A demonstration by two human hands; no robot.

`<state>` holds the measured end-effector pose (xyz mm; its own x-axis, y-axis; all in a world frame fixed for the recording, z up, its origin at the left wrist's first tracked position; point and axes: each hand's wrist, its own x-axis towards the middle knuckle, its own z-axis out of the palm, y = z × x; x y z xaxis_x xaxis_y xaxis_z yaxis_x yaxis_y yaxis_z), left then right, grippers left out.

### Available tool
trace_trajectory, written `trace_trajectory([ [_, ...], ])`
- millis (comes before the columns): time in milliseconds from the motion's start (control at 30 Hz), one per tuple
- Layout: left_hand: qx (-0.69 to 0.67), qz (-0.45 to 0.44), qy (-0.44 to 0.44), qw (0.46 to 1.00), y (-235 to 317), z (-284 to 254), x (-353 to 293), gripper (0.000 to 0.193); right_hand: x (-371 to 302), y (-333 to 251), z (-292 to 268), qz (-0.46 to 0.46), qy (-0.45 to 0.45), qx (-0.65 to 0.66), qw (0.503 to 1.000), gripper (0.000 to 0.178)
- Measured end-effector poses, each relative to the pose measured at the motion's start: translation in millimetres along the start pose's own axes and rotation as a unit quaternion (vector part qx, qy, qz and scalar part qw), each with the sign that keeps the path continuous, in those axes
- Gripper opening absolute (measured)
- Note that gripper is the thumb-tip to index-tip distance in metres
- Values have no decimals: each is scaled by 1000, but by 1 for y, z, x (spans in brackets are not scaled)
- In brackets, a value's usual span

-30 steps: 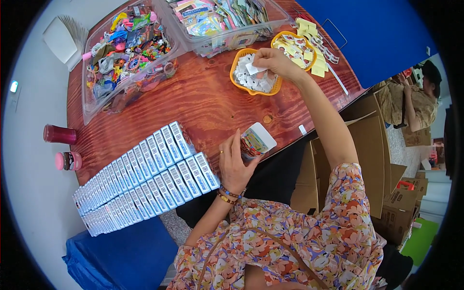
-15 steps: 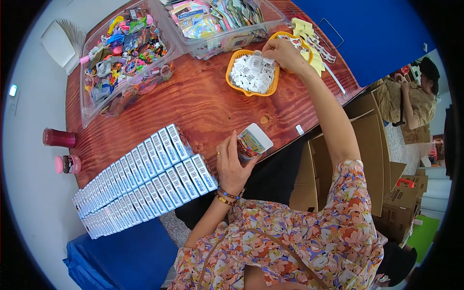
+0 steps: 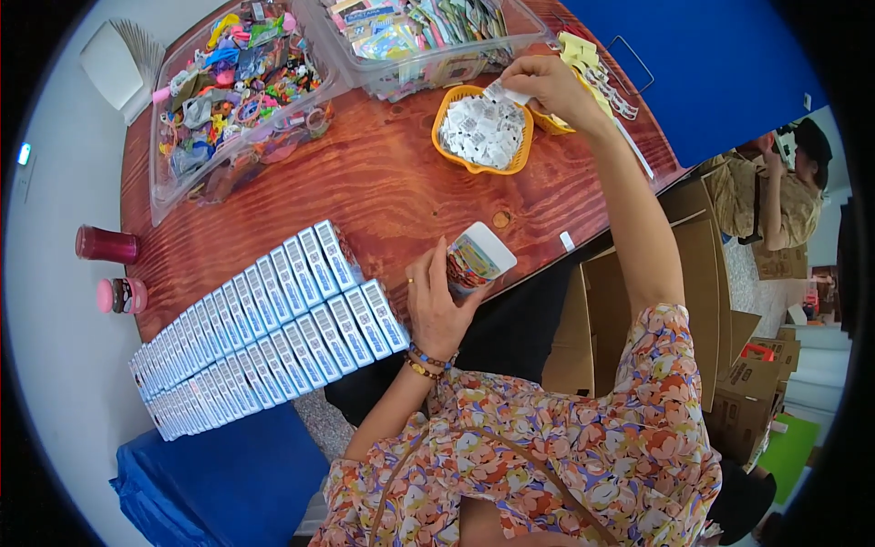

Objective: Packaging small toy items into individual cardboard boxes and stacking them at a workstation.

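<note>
My left hand (image 3: 440,305) is wrapped round a small printed carton (image 3: 471,266) at the table's near edge. The carton's white flap stands open at the top. Farther off, my right hand (image 3: 558,91) pinches a small white packet (image 3: 512,95) over the right rim of an orange basket (image 3: 526,150). Many similar white packets (image 3: 478,132) fill that basket. Partly covered by my right hand, a second yellow-orange basket (image 3: 553,127) sits just beyond. Left of my left hand, two long rows of blue-and-white cartons (image 3: 273,314) stand packed side by side.
At the back stand two clear plastic bins, one with small colourful toys (image 3: 246,91), one with flat packets (image 3: 428,32). Yellow paper pieces (image 3: 583,55) lie at the far right. Two jars (image 3: 108,244) stand at the left edge. Cardboard boxes (image 3: 652,301) and another person (image 3: 775,187) are at right.
My right hand has drawn back slightly over the basket rim, and the white packet in its fingers shows more clearly. My left hand keeps the carton in nearly the same place.
</note>
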<state>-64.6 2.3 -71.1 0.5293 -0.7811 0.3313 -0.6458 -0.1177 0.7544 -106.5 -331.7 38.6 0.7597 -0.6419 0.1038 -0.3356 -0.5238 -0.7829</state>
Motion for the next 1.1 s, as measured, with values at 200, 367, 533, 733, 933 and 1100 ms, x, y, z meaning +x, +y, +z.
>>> trace_trajectory([
  [200, 7, -4, 40, 999, -3, 1, 2, 81, -62, -58, 2, 60, -173, 35, 983, 14],
  [367, 18, 8, 49, 999, -2, 6, 3, 82, -116, -89, 34, -3, -252, 20, 967, 11],
  [533, 4, 2, 51, 999, -1, 7, 1, 81, -132, -87, 61, -148, -192, -207, 948, 13],
  [733, -2, 8, 56, 998, -2, 6, 1, 82, -141, -96, 62, -171, -170, -169, 956, 20],
  [933, -5, 15, 60, 998, -6, 4, 4, 83, -144, -103, 67, -123, -204, -174, 955, 27],
  [1100, -13, -3, 41, 999, 1, 8, 7, 83, -145, -97, 54, -156, -149, -168, 962, 22],
])
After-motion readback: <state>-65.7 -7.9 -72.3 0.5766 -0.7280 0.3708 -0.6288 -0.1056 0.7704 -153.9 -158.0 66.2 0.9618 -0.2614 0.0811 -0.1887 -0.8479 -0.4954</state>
